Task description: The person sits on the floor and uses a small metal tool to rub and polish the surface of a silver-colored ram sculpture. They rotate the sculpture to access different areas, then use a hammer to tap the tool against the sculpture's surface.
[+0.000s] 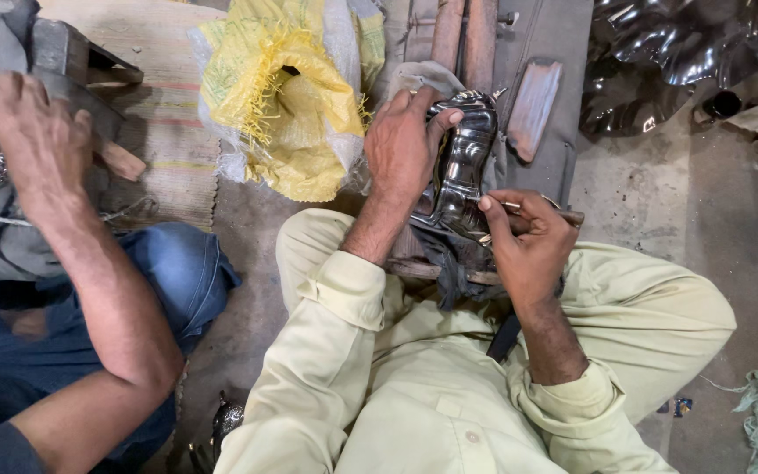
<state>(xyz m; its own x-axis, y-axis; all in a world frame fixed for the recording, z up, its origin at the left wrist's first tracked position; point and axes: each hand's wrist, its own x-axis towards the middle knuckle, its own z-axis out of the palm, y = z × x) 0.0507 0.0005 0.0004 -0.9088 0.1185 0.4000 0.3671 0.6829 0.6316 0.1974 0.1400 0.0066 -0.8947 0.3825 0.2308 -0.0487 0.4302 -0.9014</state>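
floor (pixel 660 202): grey, dusty | left hand (pixel 401 145) grip: shiny metal piece (pixel 462 162) | right hand (pixel 528 237) grip: thin tool (pixel 563 213)

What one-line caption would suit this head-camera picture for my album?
Left hand steadies a shiny metal piece while the right hand works it with a thin tool, beside a co-worker's arm.

Crumpled yellow woven sack (pixel 287 96) with white plastic edges, frayed threads, lying top centre on floor beside striped mat (pixel 164 105). No labels, signs, screens.
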